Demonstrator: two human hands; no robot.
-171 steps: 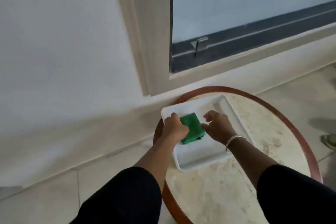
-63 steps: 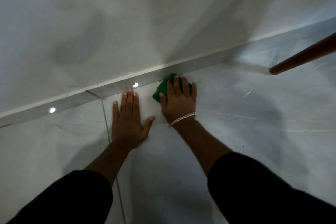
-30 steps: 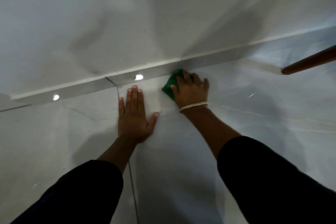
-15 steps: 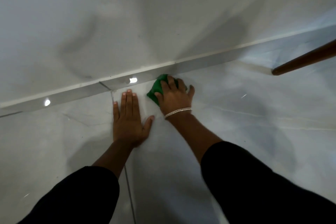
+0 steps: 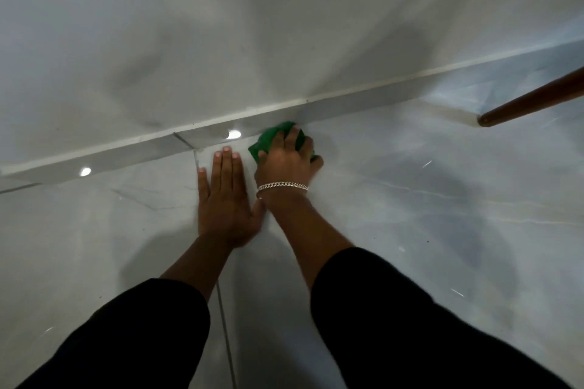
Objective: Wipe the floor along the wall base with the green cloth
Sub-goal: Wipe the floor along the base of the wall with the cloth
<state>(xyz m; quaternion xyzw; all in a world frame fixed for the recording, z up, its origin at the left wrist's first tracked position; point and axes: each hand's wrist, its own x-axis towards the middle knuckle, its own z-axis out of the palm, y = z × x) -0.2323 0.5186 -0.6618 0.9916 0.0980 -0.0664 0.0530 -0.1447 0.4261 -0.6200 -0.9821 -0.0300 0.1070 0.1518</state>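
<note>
My right hand (image 5: 286, 158) clamps the cloth (image 5: 268, 140) against the skirting (image 5: 142, 151) to reach the floor's (image 5: 410, 199) edge; my left hand (image 5: 226, 199), spread flat, props me.

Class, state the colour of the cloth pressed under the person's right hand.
Green: the crumpled green cloth shows best in the head view, at the skirting.

I count one crumpled green cloth (image 5: 271, 139) under my right hand (image 5: 286, 158), one silver chain bracelet (image 5: 282, 185), and one brown wooden rim (image 5: 531, 102) at the right edge. Two hands are mine, the left hand (image 5: 226, 199) included, with two black sleeves. Two bright light reflections shine on the grey skirting (image 5: 126, 157).
</note>
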